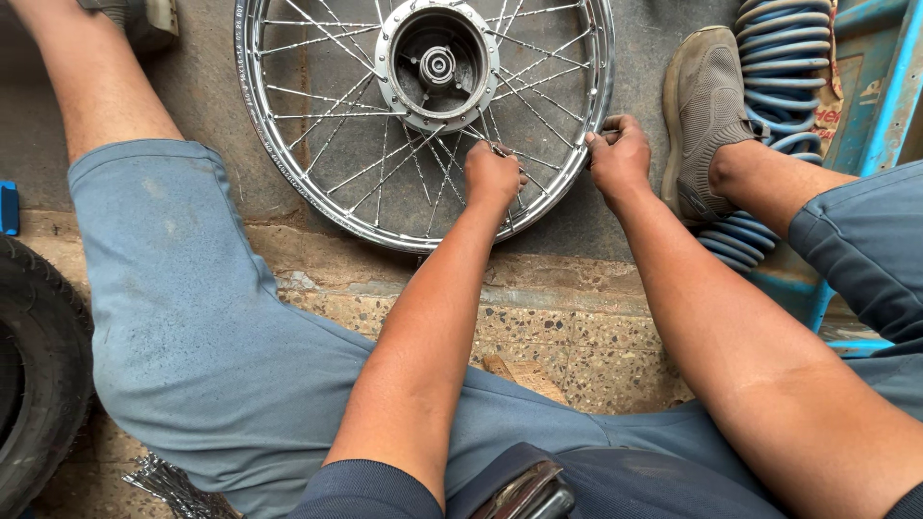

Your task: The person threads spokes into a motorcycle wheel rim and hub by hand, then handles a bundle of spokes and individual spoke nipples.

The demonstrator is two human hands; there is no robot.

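Note:
A chrome spoked wheel (288, 183) with a round metal hub (437, 62) lies flat on the grey ground between my legs. My left hand (492, 176) is closed around spokes near the rim's near right side. My right hand (618, 154) grips the rim at its right edge, fingers pinched on it. Whether either hand also holds a small tool is hidden by the fingers.
My right foot in a worn grey shoe (704, 106) rests beside a coiled blue hose (781, 67) and a blue metal frame (889, 86). A black tyre (38, 365) sits at the left edge. A speckled stone step (567, 336) runs under my knees.

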